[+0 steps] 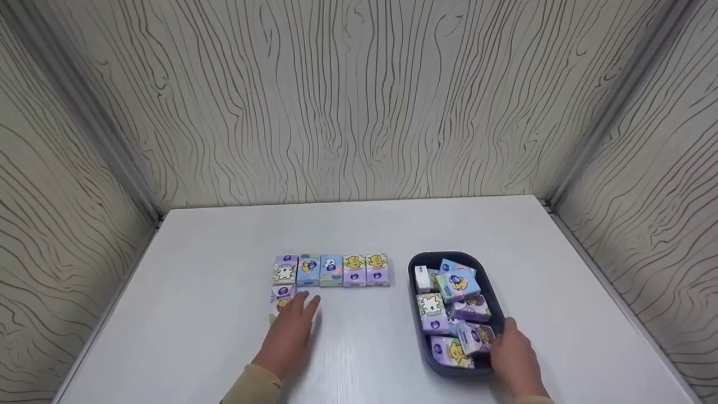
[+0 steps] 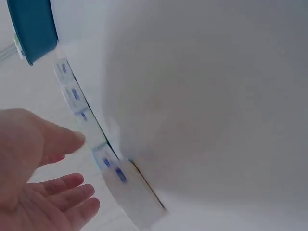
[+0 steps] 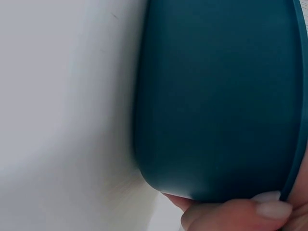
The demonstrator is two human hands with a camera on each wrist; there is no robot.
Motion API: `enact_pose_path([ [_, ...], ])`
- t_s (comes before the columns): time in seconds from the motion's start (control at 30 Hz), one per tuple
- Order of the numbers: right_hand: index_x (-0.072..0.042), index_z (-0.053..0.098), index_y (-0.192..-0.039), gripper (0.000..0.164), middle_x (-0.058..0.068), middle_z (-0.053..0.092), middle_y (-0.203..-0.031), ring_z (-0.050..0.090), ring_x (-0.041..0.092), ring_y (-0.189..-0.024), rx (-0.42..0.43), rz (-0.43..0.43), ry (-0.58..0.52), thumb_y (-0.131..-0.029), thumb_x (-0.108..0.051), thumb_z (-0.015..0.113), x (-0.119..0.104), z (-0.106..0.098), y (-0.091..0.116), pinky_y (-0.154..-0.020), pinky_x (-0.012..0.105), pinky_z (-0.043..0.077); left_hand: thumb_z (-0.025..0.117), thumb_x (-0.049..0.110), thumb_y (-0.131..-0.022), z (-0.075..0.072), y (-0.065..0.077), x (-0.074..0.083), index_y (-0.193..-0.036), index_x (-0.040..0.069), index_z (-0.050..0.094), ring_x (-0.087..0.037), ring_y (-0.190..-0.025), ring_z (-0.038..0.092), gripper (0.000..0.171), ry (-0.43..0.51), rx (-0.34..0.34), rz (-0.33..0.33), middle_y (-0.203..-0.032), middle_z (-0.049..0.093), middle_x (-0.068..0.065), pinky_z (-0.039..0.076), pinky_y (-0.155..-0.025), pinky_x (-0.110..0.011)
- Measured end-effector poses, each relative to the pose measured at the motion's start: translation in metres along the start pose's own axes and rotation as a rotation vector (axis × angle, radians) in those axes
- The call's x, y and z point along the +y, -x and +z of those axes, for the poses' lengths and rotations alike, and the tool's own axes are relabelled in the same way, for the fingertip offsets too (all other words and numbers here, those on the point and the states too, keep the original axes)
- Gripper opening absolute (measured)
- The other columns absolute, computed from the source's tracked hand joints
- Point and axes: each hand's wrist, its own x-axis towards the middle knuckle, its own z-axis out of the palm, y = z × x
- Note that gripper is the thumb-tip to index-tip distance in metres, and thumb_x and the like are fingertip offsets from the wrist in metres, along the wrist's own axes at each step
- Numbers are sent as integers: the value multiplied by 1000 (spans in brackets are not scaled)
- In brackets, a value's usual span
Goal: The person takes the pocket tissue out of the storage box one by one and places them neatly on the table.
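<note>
Several small cartoon-printed boxes lie in a row (image 1: 331, 270) on the white table. One more box (image 1: 282, 294) lies below the row's left end, partly hidden by my left hand (image 1: 289, 336). That hand is over it with fingers loosely spread, and the left wrist view shows nothing between thumb and fingers. At the right, a dark blue oblong tray (image 1: 422, 343) holds several more boxes, piled loosely. My right hand (image 1: 516, 359) grips the tray's near right side. In the right wrist view, thumb and fingers (image 3: 236, 216) pinch its edge near a corner.
The white tabletop (image 1: 359, 342) runs back to a wood-grain patterned wall (image 1: 348, 101). Similar panels stand at the left and right, with metal posts (image 1: 611, 106) in the corners. A strip of table separates the row from the tray.
</note>
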Motion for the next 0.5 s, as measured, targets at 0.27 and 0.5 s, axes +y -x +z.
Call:
enact_pose_path([
  [0.27, 19, 24, -134, 46, 43, 41, -126, 44, 54, -116, 31, -20, 12, -95, -2, 36, 1, -1, 4, -91, 61, 42, 64, 21, -93, 4, -31, 53, -139, 12, 46, -29, -125, 48, 51, 14, -46, 146, -140, 43, -14, 42, -102, -42],
  [0.5, 19, 26, -133, 45, 43, 43, -125, 46, 54, -114, 55, -23, -3, -95, -2, 36, -1, 0, 7, -90, 61, 43, 60, 29, -96, 6, -70, 115, -143, 17, 43, -22, -131, 43, 51, 45, -93, 222, -146, 40, -7, 39, -105, -37],
])
